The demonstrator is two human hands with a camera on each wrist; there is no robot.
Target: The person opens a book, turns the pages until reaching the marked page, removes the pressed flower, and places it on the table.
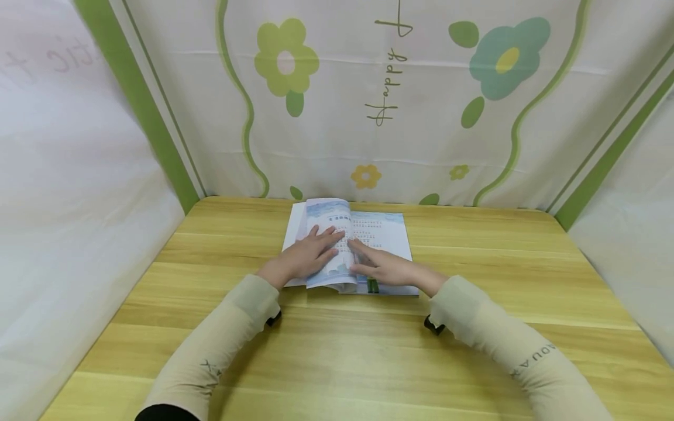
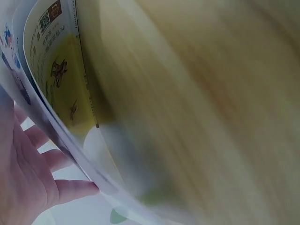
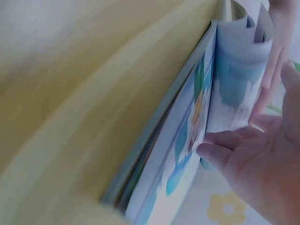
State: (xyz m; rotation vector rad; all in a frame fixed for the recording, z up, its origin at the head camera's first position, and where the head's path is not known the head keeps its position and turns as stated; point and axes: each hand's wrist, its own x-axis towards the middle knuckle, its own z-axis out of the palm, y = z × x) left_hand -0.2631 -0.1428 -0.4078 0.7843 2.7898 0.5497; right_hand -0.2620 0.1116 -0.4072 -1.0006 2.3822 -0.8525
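Note:
An illustrated book [image 1: 379,234] with blue-edged printed pages lies spread near the far edge of the table. Its left-hand pages [image 1: 329,213] bulge up in a curve beside the spine. My left hand [image 1: 305,256] rests with spread, straight fingers on that curved page. Close to the spine, my right hand [image 1: 387,267] touches the book with extended fingers. Seen from the left wrist, the left hand [image 2: 33,173] lies along the outer side of the bent pages [image 2: 61,79]. From the right wrist, the right hand's fingertips [image 3: 208,150] meet the page by the fold.
The wooden table [image 1: 342,356] runs toward me in front of the book. Behind it hangs a white cloth [image 1: 337,134] with printed flowers, and similar cloth walls [image 1: 68,175] stand at both sides.

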